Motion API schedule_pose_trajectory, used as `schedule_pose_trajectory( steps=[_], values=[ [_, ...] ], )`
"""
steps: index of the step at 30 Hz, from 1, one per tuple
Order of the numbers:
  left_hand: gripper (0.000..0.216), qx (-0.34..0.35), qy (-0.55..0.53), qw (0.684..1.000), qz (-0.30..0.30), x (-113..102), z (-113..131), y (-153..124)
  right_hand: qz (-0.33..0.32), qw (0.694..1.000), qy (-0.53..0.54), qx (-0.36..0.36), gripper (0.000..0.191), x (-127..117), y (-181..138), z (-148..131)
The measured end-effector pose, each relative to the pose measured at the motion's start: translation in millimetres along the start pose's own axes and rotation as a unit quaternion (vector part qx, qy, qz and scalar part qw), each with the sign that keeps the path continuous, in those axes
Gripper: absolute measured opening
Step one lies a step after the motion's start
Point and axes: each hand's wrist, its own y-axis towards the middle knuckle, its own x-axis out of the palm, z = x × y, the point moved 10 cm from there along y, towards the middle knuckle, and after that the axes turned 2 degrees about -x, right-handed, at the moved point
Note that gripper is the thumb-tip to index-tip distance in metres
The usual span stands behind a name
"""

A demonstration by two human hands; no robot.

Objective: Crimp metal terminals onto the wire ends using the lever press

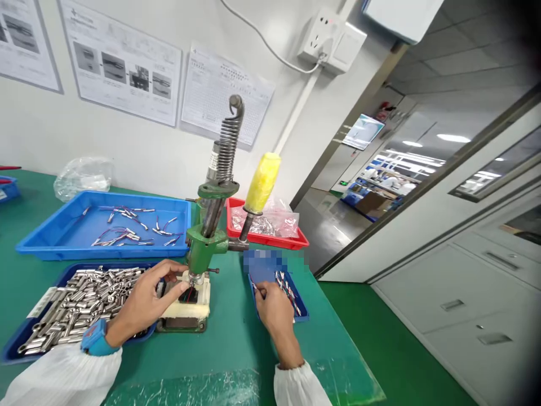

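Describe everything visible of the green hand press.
The hand press is worn, green-painted, metal-looking, and stands on the green table beside the bin of metal parts. A coil spring tops it; a lever with a yellow handle angles up on the right. Below its head sits a pale block on a dark base. The left hand is beside the head, contact unclear.

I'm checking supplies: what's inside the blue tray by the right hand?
In the tray, thin wires with pale ends lie along the right. The right hand covers the near left; anything beneath is hidden.
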Motion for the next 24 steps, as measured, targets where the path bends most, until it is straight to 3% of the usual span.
schedule_pose_trajectory(
  steps=[6,8,10,14,16,20,22,24],
  values=[
    [0.028,-0.004,0.010,1.000,-0.001,-1.1,-2.0,-2.4,0.118,0.992,0.036,0.038,0.022,-31.3,-17.5,1.1],
    [0.029,0.001,-0.002,1.000,-0.007,0.2,0.5,-2.2,0.177,0.979,0.101,0.010,0.027,-39.2,-32.9,-12.7],
    [0.025,0.002,-0.022,1.000,-0.020,4.7,4.0,-0.5,0.203,0.963,0.164,-0.060,0.024,-38.2,-47.1,-36.5],
    [0.024,-0.030,-0.082,0.996,-0.032,14.3,11.0,5.9,0.149,0.951,0.203,-0.180,0.024,-17.3,-61.3,-76.2],
    [0.029,-0.036,-0.123,0.990,-0.054,18.1,18.5,9.0,0.137,0.952,0.216,-0.169,0.024,-12.9,-61.4,-75.1],
    [0.034,-0.050,-0.159,0.971,-0.172,21.2,24.1,10.6,0.103,0.956,0.255,-0.100,0.031,-7.3,-56.0,-59.7],
    [0.033,-0.062,-0.133,0.981,-0.126,-4.0,10.1,17.2,0.086,0.955,0.276,-0.074,0.037,-3.4,-54.7,-53.6],
    [0.034,-0.063,-0.049,0.996,0.030,-52.5,-10.4,24.3,0.078,0.953,0.291,-0.042,0.041,1.8,-54.4,-45.5]
  ],
)
